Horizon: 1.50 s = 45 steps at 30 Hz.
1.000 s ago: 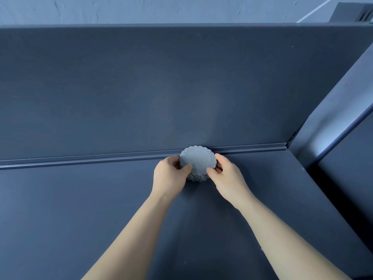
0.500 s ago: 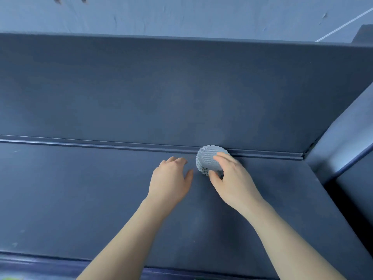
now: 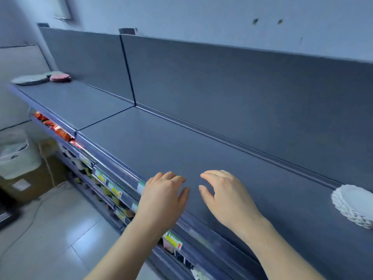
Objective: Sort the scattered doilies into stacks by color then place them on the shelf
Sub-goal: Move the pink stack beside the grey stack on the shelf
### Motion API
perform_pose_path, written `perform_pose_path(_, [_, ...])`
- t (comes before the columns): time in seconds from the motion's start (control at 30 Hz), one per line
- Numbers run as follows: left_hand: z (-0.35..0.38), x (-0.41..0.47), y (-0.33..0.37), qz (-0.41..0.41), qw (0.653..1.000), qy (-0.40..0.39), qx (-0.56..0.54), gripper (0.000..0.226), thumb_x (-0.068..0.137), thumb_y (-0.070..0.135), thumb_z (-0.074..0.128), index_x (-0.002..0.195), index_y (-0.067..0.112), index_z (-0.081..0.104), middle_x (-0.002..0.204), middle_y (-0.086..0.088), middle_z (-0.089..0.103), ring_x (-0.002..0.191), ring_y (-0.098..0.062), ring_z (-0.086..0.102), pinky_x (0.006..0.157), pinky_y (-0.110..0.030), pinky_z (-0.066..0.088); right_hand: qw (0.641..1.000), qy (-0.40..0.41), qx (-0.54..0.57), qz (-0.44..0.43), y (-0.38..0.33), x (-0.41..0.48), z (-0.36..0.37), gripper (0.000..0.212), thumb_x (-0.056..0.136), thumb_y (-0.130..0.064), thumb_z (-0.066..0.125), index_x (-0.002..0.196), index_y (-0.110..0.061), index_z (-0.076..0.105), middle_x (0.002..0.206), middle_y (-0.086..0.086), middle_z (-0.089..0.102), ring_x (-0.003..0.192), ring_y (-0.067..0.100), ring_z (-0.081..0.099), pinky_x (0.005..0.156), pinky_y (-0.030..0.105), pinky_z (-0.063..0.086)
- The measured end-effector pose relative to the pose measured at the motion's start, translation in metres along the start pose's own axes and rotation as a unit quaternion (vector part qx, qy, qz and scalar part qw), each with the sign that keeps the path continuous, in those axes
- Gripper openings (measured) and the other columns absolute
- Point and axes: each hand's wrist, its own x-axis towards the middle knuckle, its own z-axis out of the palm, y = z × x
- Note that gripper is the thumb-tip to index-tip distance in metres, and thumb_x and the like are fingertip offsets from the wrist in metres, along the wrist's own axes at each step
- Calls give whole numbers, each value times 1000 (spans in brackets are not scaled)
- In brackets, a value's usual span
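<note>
My left hand and my right hand hover side by side over the front part of the long dark blue-grey metal shelf. Both are empty, the fingers loosely spread, a little bent and gripping nothing. Whether my fingertips touch the surface I cannot tell. A stack of white round doilies with scalloped edges sits on the shelf well off to the right of my right fingers, close to the ledge under the back panel and partly cut off by the edge of view. Far beyond my left fingers, at the other end of the shelf, lie a flat stack of pale round doilies and, just beside it, a stack of pink round doilies; something else pale lies behind those two, too blurred to name. I judge that the white stack is set down and I am between placements, free to go for the next colour. That calls for carrying both hands well to the left along the shelf, probably with a step that way. I should then close on one stack from both sides so the thin layers do not slide apart. Whether those far stacks are fully sorted I cannot tell. Below my left wrist, the lower shelves hold packets behind small price labels.
</note>
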Motion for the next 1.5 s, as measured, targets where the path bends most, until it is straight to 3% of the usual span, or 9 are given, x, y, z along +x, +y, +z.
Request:
perform_pose_path(0.23, [-72,-10,-171,-90,993,3,71,38,82,43,39,83,19,70,82,5,68,79,-22,63,72,-35,52,997,-26,16,-78,-143,107,82,30,94,-29,46,115,-14,62,120,0,63,116,20,51,100,31,36])
perform_pose_path(0.53, [-135,-1,-354,-175,976,47,126,18,81,36,60,76,21,70,77,7,67,70,-19,61,63,-30,49,986,-54,68,-140,-289,230,170,30,93,-31,49,118,-18,61,115,-4,63,116,15,51,100,28,39])
perform_pose_path(0.67, [-139,19,-421,-202,972,51,109,24,89,40,53,95,24,70,94,9,67,86,-18,59,76,-28,44,982,-75,58,-162,-327,286,203,34,95,-33,47,124,-20,58,125,-4,59,123,14,46,103,27,35])
perform_pose_path(0.77, [-138,43,-472,-207,970,58,112,27,91,42,48,103,26,67,102,10,65,94,-16,57,81,-26,41,981,-77,62,-169,-350,335,228,30,94,-33,48,117,-19,61,119,-4,62,116,15,50,99,29,40])
perform_pose_path(1.07, [-156,162,-614,-232,958,101,138,18,84,33,62,84,18,71,82,5,69,79,-19,63,71,-33,50,977,-79,54,-189,-409,510,290,31,92,-35,48,115,-19,62,115,-3,64,114,18,52,98,32,42])
perform_pose_path(1.2, [-161,207,-677,-231,957,113,132,19,84,33,63,87,17,71,84,3,69,79,-21,62,72,-35,50,977,-85,65,-187,-436,579,316,32,92,-35,49,120,-22,61,118,-5,63,115,16,52,99,29,41])
perform_pose_path(1.37, [-158,264,-760,-213,963,120,116,17,84,32,64,88,18,72,86,4,69,79,-20,62,72,-33,48,982,-88,46,-161,-464,659,352,30,93,-35,48,111,-16,63,115,-2,64,113,18,53,97,31,43])
perform_pose_path(1.5, [-154,313,-835,-188,969,103,120,16,82,33,64,82,19,71,79,5,68,72,-21,61,66,-33,50,988,-70,52,-127,-488,724,382,37,94,-35,48,125,-20,58,128,-2,59,124,17,47,104,30,36])
